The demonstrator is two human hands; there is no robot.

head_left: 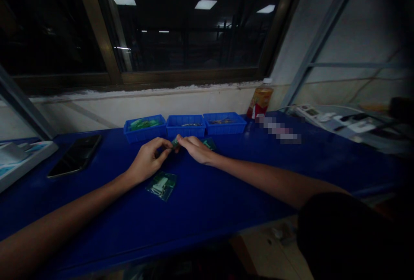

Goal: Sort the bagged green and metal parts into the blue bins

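My left hand point(149, 159) and my right hand point(196, 149) meet just in front of the blue bins. Between their fingertips is a small green-tinted plastic bag point(175, 143), mostly covered by the fingers. Both hands are closed in a pinch on it. A clear, greenish plastic bag point(162, 186) with pale strip-like pieces inside lies flat on the table, below my left hand. Another green bag point(209, 143) lies behind my right wrist, partly hidden.
Three blue bins stand along the wall: one with green bags point(145, 130), a middle bin point(185, 130) and a right bin point(225, 128), both with small metallic parts. A phone point(75, 155) and power strip point(29, 159) lie left. A drink bottle point(260, 99) stands right on the blue table point(207, 202).
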